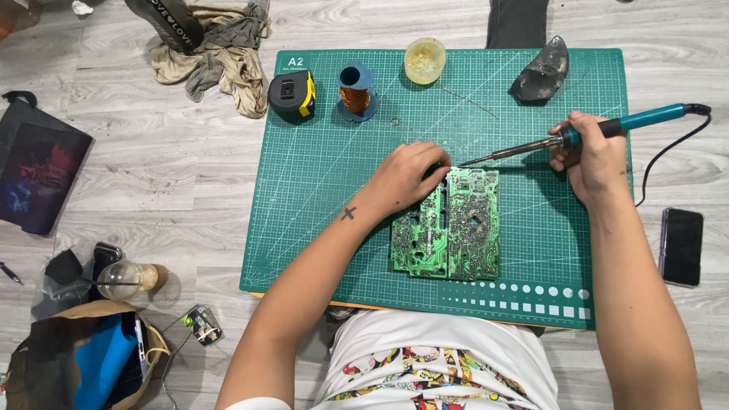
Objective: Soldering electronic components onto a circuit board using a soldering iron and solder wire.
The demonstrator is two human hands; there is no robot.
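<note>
You are working on a green circuit board (448, 228) that is lying solder-side up near the middle of the green cutting mat (326, 197), just in front of your body. Your left hand (406, 176) is resting on the board's upper left corner, fingers curled and pressing down, likely pinching something thin at the edge, though the view is too small to say what. That grip is keeping the board from sliding. Your right hand (592, 156) is clenching the teal handle of a soldering iron (577, 137) like a pen, tilting it low so its tip is meeting the board's top edge beside your left fingertips. A copper wire spool (355, 93), tape measure (292, 95) and small yellowish jar (424, 60) are sitting along the mat's far side, out of the way.
</note>
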